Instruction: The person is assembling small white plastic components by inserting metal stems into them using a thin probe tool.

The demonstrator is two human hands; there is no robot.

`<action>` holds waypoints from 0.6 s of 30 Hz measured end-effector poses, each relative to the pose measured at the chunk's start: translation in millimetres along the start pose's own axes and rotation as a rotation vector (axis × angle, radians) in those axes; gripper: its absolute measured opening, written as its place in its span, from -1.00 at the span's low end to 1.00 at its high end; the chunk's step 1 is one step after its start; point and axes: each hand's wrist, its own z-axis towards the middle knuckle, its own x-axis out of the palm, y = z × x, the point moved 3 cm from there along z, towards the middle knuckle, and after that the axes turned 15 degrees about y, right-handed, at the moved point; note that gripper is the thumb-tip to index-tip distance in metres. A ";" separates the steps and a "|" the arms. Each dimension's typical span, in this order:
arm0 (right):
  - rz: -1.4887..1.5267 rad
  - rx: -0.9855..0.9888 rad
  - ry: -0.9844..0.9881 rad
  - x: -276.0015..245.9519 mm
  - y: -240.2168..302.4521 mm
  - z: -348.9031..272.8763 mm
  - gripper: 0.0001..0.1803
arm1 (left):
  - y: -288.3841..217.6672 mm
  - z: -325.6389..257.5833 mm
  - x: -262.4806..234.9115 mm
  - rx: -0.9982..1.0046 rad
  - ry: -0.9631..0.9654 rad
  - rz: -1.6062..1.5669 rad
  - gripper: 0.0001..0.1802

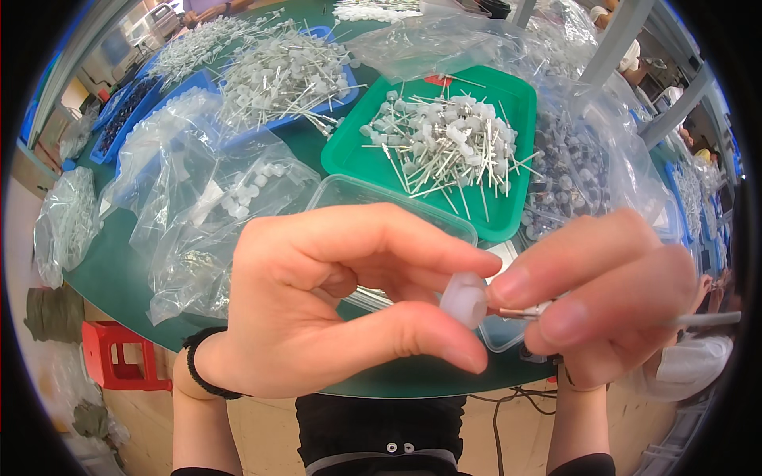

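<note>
Close up in front of me, my left hand point(341, 293) pinches a small translucent white plastic cap point(463, 300) between its curled fingers and thumb. Its wrist wears a black band point(208, 365). On the right, my right hand point(603, 293) is closed round a thin rod point(702, 319), whose grey end sticks out past the fingers. A narrow coppery metal part point(514, 312) of it shows between the fingertips and points at the cap. Whether the metal is inside the cap or only beside it, I cannot tell. Parts of the rod are hidden by my right fingers.
Beyond my hands, a green tray point(337, 155) holds many white-headed rods, and a clear plastic box point(381, 190) lies before it. Blue trays point(349, 86) with similar pieces stand at the left. Plastic bags point(214, 214) flank the trays. A red stool point(107, 357) stands lower left.
</note>
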 end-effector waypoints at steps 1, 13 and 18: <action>0.003 -0.002 0.004 -0.4 0.3 0.3 -0.85 | -0.3 -0.1 0.1 0.004 0.005 -0.002 -0.51; 0.000 -0.015 0.048 1.0 1.7 6.5 -0.85 | -0.4 0.3 -0.6 0.018 0.011 0.002 -0.52; -0.019 -0.006 0.029 4.0 1.1 4.6 -0.85 | -2.8 -1.4 -0.5 0.024 0.001 0.003 -0.52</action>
